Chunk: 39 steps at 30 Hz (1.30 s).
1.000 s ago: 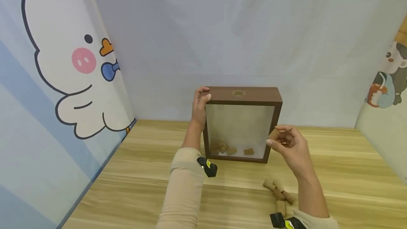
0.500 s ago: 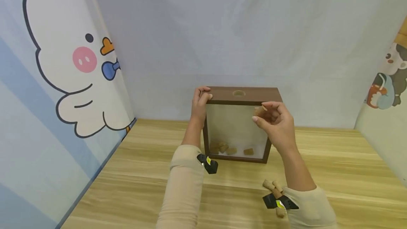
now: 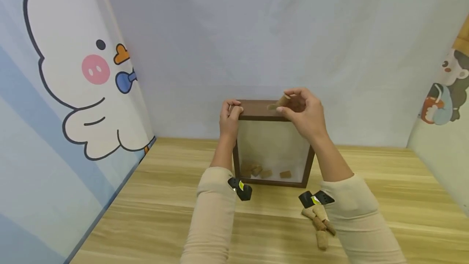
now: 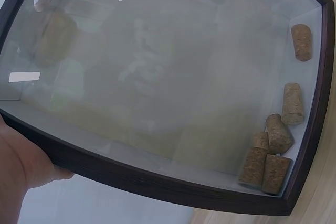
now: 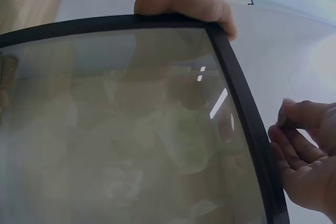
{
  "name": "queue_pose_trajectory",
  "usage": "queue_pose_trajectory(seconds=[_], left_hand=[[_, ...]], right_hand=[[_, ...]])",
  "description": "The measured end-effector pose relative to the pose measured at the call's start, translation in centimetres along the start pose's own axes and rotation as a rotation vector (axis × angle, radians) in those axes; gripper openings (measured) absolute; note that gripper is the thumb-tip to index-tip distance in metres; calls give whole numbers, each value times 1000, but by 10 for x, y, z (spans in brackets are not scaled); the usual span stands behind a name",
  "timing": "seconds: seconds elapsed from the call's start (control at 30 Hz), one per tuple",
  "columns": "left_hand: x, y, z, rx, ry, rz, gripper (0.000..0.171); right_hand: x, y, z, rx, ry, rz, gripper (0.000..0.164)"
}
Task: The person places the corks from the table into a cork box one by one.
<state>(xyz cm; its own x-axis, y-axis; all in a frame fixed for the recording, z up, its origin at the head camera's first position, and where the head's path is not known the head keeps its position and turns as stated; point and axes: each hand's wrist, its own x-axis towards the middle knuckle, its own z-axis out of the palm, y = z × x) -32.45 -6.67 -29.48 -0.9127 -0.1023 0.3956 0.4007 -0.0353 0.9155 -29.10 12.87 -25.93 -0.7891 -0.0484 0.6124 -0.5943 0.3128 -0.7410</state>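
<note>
A dark brown shadow box frame (image 3: 256,111) with a clear front stands upright on the wooden table, a round hole (image 3: 271,107) in its top. My left hand (image 3: 229,119) grips its upper left corner, thumb on the top. Between thumb and fingers, my right hand (image 3: 305,111) pinches a cork (image 3: 283,100), tilted, its lower end right at the hole. In the right wrist view the fingers largely hide that cork. Several corks (image 4: 292,103) lie inside along the bottom, most of them heaped in one corner.
A small pile of loose corks (image 3: 318,223) lies on the table (image 3: 176,199) in front of the box, near my right sleeve. A pale curtain (image 3: 256,31) hangs close behind the box. Printed cartoon curtains flank both sides.
My right hand has risen from beside the box's right edge, moving left with the cork to the hole in the top. The left hand keeps its grip on the corner.
</note>
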Motion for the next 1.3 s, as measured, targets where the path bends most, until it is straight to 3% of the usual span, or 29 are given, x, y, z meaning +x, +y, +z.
queue_pose_trajectory(seconds=[0.13, 0.23, 0.3, 0.43, 0.63, 0.77, 0.9, 1.07, 1.3], left_hand=[[-4, 4, 1, -18, -5, 10, 15], [1, -7, 0, -42, -10, 17, 14], [6, -15, 0, -53, -8, 24, 14], [12, -27, 0, -56, 6, 39, 13], [12, -32, 1, -40, 25, 54, 12], [11, -33, 1, -37, 32, 49, 13], [11, -33, 1, -39, 38, 53, 14], [11, -32, 1, -49, 36, 70, 14], [13, -28, -1, -67, 7, 92, 14]], right_hand=[[13, -1, 0, -129, -87, 145, 42], [20, -2, 0, -223, -126, 248, 42], [23, -2, 2, -257, -137, 264, 41], [25, -1, 10, -262, -120, 237, 39], [23, 0, 14, -269, -97, 243, 38], [17, -1, 13, -263, -126, 215, 43], [0, -2, 8, -203, -135, 148, 47], [-30, -4, 2, -58, -56, 91, 48], [-65, 0, -5, 18, -7, 97, 45]])
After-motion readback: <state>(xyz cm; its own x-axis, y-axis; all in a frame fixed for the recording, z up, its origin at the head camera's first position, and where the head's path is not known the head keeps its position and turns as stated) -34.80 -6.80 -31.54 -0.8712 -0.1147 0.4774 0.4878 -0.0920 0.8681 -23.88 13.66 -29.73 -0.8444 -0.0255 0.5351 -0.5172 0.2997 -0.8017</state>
